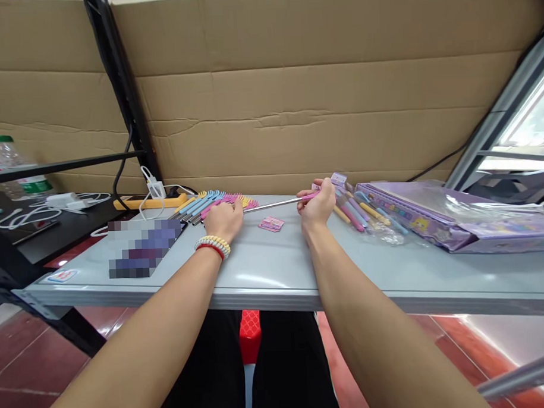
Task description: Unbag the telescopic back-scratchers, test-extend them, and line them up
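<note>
A telescopic back scratcher is stretched out between my hands, its thin metal rod bare in the middle. My right hand is closed around the pink handle end. My left hand grips the other end, covering part of it. Beside and behind the left hand lies a row of back scratchers with yellow, blue and pink claw heads. Small pink printed cards rest on the table below the rod. Right of my right hand, several back scratchers in clear wrapping lie in a heap.
A purple printed box with clear plastic on it occupies the table's right side. On the left are a partly blurred phone, a yellow power strip with a white charger, cables and water bottles. Cardboard stands behind the grey table.
</note>
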